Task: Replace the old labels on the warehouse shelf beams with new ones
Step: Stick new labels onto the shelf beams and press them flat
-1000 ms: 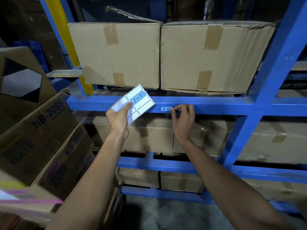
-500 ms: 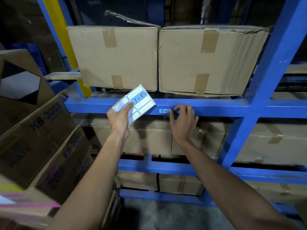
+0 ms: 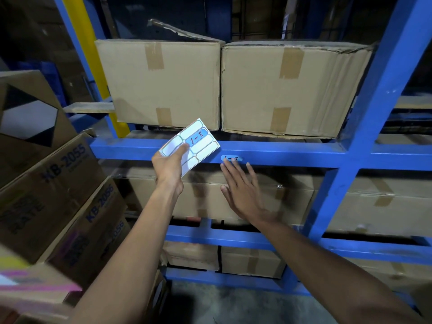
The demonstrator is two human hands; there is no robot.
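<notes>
The right hand (image 3: 243, 190) is spread flat, fingers apart, holding nothing, and its fingertips sit right at the lower edge of the small blue label (image 3: 231, 158) on the beam (image 3: 292, 154). That label runs lengthwise along the beam, just above this hand, so it is the nearer one. Off to its left, the left hand (image 3: 169, 168) pinches the sticker sheet (image 3: 190, 146), tilted, one blue sticker still on it.

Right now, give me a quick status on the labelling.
Left hand holds label sheet. Right hand open, empty, fingertips under beam label. Label on blue beam. Nothing blocking.
</notes>
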